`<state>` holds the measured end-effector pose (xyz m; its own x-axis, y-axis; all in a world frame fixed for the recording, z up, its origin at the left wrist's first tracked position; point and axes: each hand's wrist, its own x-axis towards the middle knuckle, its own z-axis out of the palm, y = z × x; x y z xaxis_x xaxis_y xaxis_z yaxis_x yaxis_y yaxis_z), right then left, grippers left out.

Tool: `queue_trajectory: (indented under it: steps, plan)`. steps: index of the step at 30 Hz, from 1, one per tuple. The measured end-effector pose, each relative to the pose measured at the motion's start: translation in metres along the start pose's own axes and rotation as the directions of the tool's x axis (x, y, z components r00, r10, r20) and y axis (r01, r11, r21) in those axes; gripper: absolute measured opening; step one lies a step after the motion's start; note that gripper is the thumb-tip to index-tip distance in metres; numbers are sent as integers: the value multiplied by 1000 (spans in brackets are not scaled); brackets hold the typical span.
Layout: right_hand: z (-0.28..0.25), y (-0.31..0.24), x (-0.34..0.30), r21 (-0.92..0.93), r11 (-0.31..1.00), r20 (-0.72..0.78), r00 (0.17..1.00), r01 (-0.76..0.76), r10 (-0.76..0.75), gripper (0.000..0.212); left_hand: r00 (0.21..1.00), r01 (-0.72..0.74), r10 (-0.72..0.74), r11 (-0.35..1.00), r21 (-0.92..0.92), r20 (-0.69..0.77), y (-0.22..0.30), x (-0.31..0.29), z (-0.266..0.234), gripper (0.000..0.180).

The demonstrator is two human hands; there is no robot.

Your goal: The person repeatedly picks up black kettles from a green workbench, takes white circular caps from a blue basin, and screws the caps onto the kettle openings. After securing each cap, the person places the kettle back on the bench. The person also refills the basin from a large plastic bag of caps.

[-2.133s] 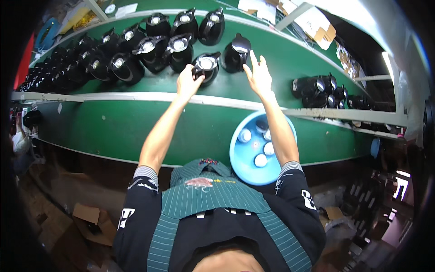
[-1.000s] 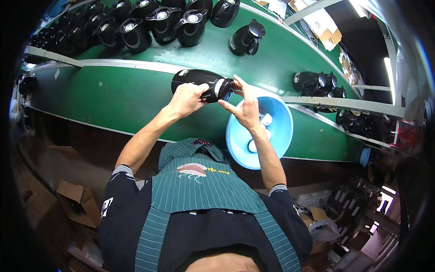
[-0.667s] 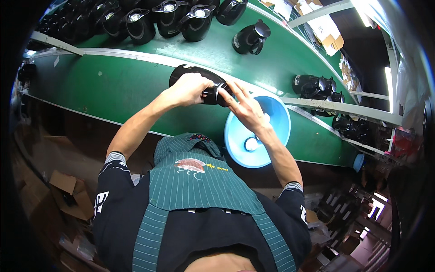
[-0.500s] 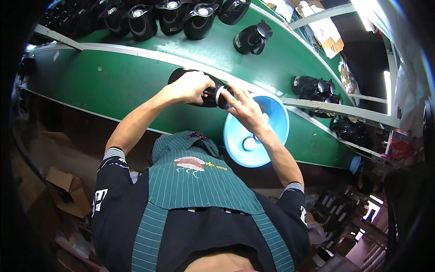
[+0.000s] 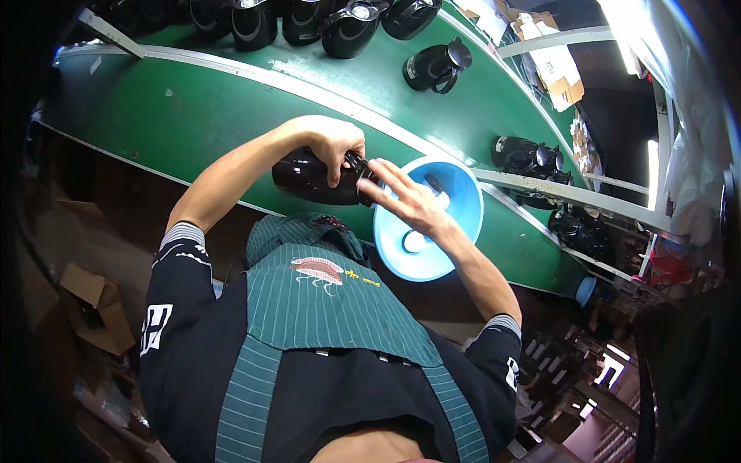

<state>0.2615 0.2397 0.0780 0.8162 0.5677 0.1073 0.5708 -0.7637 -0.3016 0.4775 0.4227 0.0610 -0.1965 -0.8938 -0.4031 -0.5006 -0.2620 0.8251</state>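
A glossy black jug (image 5: pixel 307 179) lies on its side over the near green strip of the bench, its mouth turned to the right. My left hand (image 5: pixel 337 144) is closed on it near the handle and neck. Against the jug's mouth rest the outstretched fingers of my right hand (image 5: pixel 409 198); its thumb is hidden. Under and beyond that hand stands a light blue basin (image 5: pixel 471 220). Inside the basin are a white round piece (image 5: pixel 415 241), another white piece and a dark piece partly behind my fingers.
Several black jugs (image 5: pixel 351 35) stand along the back left. One separate jug (image 5: pixel 436 65) is farther right, with more black jugs (image 5: pixel 529 157) beyond. A metal rail (image 5: pixel 575 197) crosses at the right. On the floor at the left is a cardboard box (image 5: pixel 96 307).
The jug has shifted slightly left and nearer me, and turned a little. The white ring seen at its neck no longer shows there. A dark piece now shows in the basin.
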Motion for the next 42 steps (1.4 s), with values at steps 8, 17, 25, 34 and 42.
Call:
queue_trajectory:
  steps: [8,17,25,34,42]
  plan:
    - [28,-2,5,647,-481,714,248,-591,655,83,687,205,184,879,431,-703,10,22,97,8]
    - [29,-22,9,206,741,-256,696,-639,671,72,634,218,74,938,270,-770,-2,33,104,19]
    - [93,-7,13,885,-136,164,26,-444,986,68,624,263,246,828,496,-742,6,66,111,6]
    - [82,68,19,924,-289,285,-50,-252,957,76,466,76,300,924,376,-833,-53,136,93,14]
    - [45,149,17,279,268,-379,151,-922,913,90,339,-79,174,985,156,-925,-60,168,-36,29]
